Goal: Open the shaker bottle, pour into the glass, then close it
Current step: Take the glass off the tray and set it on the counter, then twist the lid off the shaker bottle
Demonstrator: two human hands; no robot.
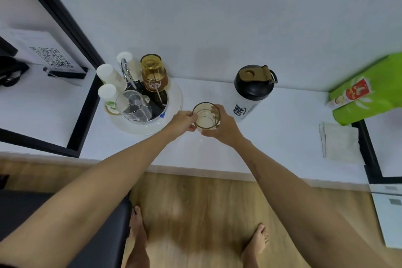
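Feet (139,230): bare on wood floor, 6 o'clock
Left hand (182,121): fingertips pinching glass (206,116) rim
Right hand (224,126): wrapped round glass
Shaker bottle (250,91): upright, lid shut, glass's 2 o'clock, counter (272,137)

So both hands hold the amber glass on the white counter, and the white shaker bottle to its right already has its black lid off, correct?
Not quite. The head view shows the white shaker bottle with its black lid on. The rest stands: left hand and right hand hold the amber glass on the white counter.
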